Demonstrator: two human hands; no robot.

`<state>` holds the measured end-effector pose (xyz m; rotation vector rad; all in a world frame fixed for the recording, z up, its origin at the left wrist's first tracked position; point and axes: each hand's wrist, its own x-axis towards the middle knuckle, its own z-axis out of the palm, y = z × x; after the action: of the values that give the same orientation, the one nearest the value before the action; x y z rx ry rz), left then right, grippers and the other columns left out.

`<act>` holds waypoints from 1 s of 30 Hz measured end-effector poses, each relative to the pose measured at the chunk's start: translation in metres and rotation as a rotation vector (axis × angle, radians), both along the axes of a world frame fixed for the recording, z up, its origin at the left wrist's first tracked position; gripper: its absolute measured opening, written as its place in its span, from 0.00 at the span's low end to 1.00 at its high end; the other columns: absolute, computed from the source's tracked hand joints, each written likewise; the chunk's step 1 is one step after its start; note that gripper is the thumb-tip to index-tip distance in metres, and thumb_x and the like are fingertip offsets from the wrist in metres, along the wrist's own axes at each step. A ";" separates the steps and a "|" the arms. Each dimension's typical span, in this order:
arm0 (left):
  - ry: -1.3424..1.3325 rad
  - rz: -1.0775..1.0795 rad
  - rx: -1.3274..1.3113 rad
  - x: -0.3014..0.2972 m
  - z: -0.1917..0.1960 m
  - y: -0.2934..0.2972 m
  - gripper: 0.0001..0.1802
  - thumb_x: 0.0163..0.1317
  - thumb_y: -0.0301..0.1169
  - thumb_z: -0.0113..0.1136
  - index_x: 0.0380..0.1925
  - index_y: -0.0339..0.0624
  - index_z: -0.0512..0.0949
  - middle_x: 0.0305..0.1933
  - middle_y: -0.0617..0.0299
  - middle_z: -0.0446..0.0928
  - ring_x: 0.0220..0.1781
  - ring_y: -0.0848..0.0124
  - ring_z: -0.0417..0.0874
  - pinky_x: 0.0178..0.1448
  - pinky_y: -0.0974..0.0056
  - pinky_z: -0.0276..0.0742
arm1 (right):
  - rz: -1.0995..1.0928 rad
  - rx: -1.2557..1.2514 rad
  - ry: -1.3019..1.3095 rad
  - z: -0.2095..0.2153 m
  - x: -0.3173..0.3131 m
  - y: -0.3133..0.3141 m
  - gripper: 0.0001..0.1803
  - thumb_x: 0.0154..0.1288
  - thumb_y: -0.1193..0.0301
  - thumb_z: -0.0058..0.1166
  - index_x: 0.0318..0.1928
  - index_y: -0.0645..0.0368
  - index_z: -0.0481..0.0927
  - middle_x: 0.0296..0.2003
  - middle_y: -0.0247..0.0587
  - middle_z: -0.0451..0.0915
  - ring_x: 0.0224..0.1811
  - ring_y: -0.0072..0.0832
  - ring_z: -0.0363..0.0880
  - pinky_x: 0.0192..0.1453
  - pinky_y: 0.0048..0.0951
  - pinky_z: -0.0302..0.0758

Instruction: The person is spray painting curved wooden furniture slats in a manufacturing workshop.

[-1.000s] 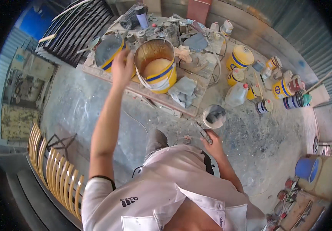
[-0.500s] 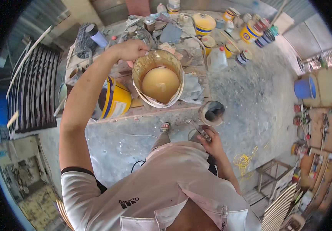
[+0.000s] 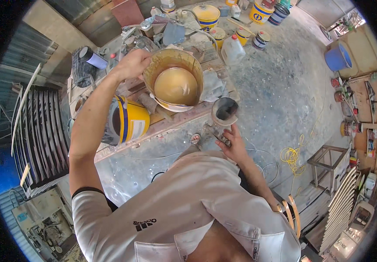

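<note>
Head view: bucket point(image 3: 175, 61) gripped by outstretched left hand point(image 3: 132, 64), spray gun point(image 3: 225, 138) by right hand point(image 3: 235, 147). Table edge point(image 3: 170, 124) bordered by floor point(image 3: 276, 100).

You have plenty of soft light here. In the open bucket point(image 3: 169, 57), the tan liquid point(image 3: 174, 85) has a small shiny spot. Far up and right of the bucket, a gap point(image 3: 352, 20) glows almost white. The floor point(image 3: 269, 111) right of the bucket is pale, with only soft shadows. Far left of it, the dark slats point(image 3: 43, 135) look dim. Your view turns black around its round rim, and straight lines bend there. Far right of the bucket, small things seem a bit smeary.
</note>
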<state>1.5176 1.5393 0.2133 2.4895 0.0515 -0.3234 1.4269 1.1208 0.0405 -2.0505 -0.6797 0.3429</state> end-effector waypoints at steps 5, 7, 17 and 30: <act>-0.066 0.007 0.135 -0.018 0.002 -0.018 0.13 0.63 0.29 0.47 0.29 0.28 0.75 0.27 0.41 0.78 0.29 0.53 0.85 0.36 0.52 0.80 | 0.059 0.015 -0.052 -0.010 -0.008 -0.006 0.16 0.54 0.69 0.69 0.39 0.66 0.81 0.69 0.70 0.51 0.70 0.59 0.58 0.70 0.43 0.63; -0.102 0.003 0.162 -0.024 -0.001 -0.023 0.13 0.63 0.29 0.47 0.29 0.29 0.75 0.28 0.39 0.78 0.29 0.51 0.85 0.38 0.51 0.79 | 0.058 0.007 -0.005 -0.014 -0.015 -0.012 0.16 0.54 0.68 0.68 0.39 0.66 0.81 0.69 0.70 0.53 0.71 0.59 0.57 0.71 0.43 0.61; -0.243 0.025 0.276 -0.048 0.000 -0.056 0.13 0.66 0.29 0.46 0.30 0.30 0.74 0.22 0.45 0.76 0.24 0.57 0.83 0.32 0.55 0.78 | 0.160 -0.048 0.084 -0.026 -0.042 -0.037 0.22 0.57 0.60 0.66 0.46 0.64 0.83 0.69 0.70 0.51 0.65 0.56 0.66 0.65 0.41 0.70; -0.283 0.122 0.434 -0.046 0.006 -0.078 0.15 0.63 0.32 0.47 0.31 0.31 0.79 0.32 0.36 0.78 0.40 0.42 0.81 0.48 0.46 0.76 | 0.169 -0.039 0.058 -0.028 -0.046 -0.033 0.17 0.56 0.61 0.65 0.40 0.61 0.83 0.70 0.69 0.50 0.62 0.58 0.70 0.62 0.42 0.72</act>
<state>1.4719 1.4608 0.2196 2.9195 0.1726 0.1083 1.3812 1.0878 0.0130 -2.0166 -0.8185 0.5143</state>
